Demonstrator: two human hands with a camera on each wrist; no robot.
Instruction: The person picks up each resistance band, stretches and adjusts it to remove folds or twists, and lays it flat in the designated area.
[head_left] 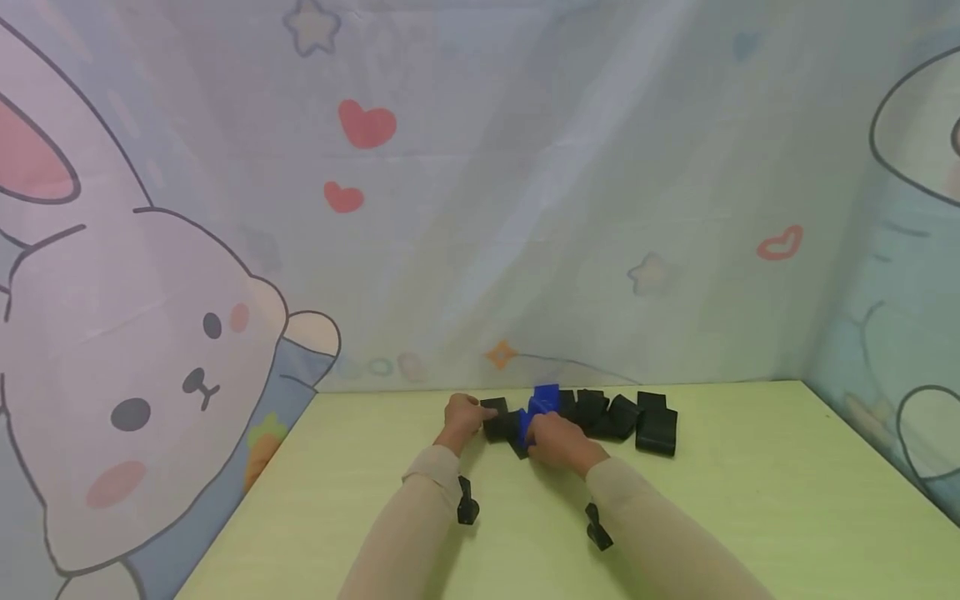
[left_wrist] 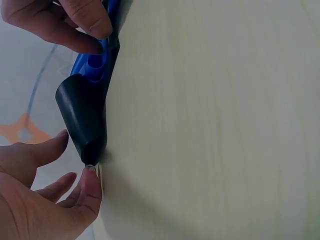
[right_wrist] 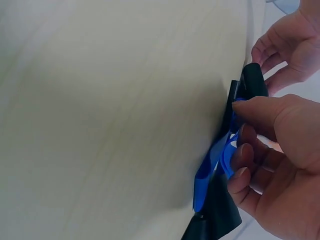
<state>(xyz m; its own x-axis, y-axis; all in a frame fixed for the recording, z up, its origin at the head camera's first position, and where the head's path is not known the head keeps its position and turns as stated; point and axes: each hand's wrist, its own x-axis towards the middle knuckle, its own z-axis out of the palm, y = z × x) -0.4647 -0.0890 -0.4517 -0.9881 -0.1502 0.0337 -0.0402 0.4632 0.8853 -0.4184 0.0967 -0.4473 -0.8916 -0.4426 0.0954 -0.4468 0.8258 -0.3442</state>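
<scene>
In the head view a row of curled, flat black plastic-looking pieces and blue ones lies along the table's far edge. My left hand (head_left: 462, 418) is at the row's left end, holding the end of a black curled piece (left_wrist: 82, 117) between thumb and fingertips. To its right, my right hand (head_left: 561, 442) pinches a blue curled piece (left_wrist: 95, 67) with thumb and fingers. The right wrist view shows that blue piece (right_wrist: 227, 157) partly hidden behind the fingers, against black pieces on both sides. Another blue piece (head_left: 547, 397) rises behind the right hand.
More black pieces (head_left: 618, 417) continue the row rightward, ending with a broad one (head_left: 657, 432). The pale yellow table (head_left: 360, 517) extends toward me. A printed backdrop (head_left: 525, 208) with hearts and a rabbit stands at the far edge. Small black devices (head_left: 467, 504) are on both wrists.
</scene>
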